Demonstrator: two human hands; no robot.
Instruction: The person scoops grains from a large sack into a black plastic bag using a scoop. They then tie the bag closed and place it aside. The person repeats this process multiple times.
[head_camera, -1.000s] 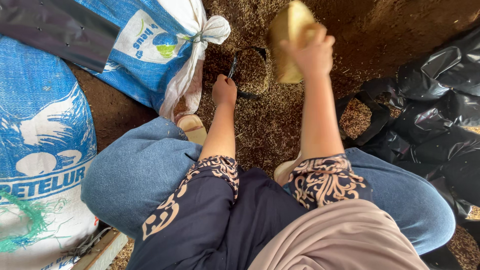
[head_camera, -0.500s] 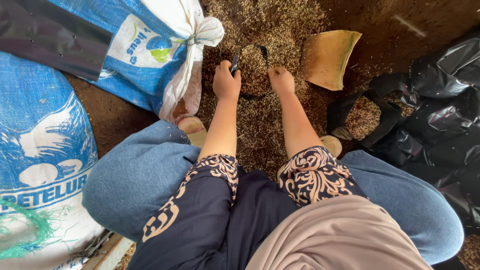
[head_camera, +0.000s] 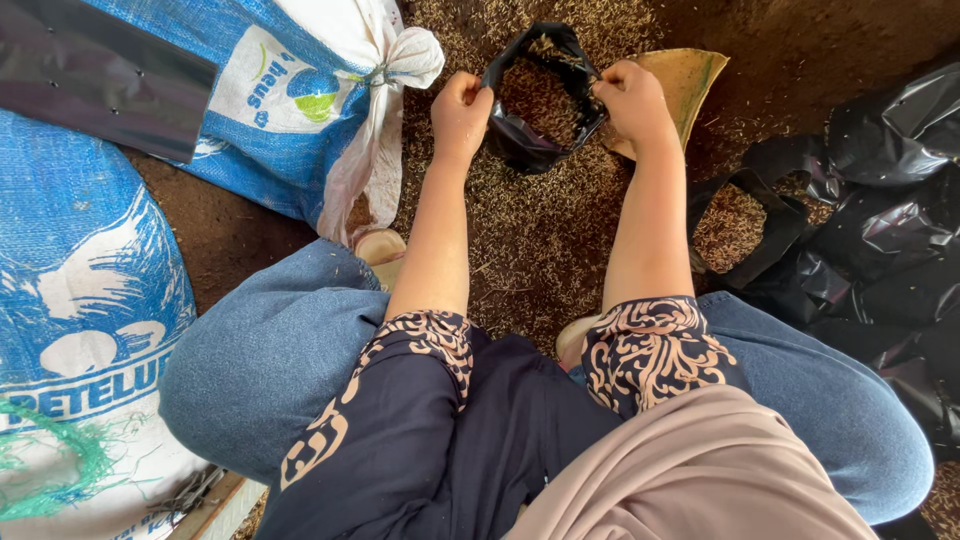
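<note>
- Far left there's a big blue-and-white sack (head_camera: 80, 300) lying on the ground, with some green twine at its lower end.
- Next to it, up top, a second blue sack (head_camera: 270, 110) with its white neck tied off, and a dark plastic sheet (head_camera: 100, 85) lying over its upper left side.
- Left hand (head_camera: 460, 115) is closed, pinching the left rim of a small black bag (head_camera: 530, 140).
- The bag sits on the husk-covered ground (head_camera: 540, 240) right in front of the person's knees, mouth held open, and it looks mostly full of husks.
- Right hand (head_camera: 632, 100) is closed too, gripping the right rim of the same bag, so both hands are stretching the opening.
- Just behind the right hand, a flat yellowish scoop (head_camera: 690, 80) lies on the ground, touching or nearly touching the bag.
- Further right, another black bag (head_camera: 750, 215) with husks in it, open.
- Far right is a heap of crumpled black plastic (head_camera: 890, 220).
</note>
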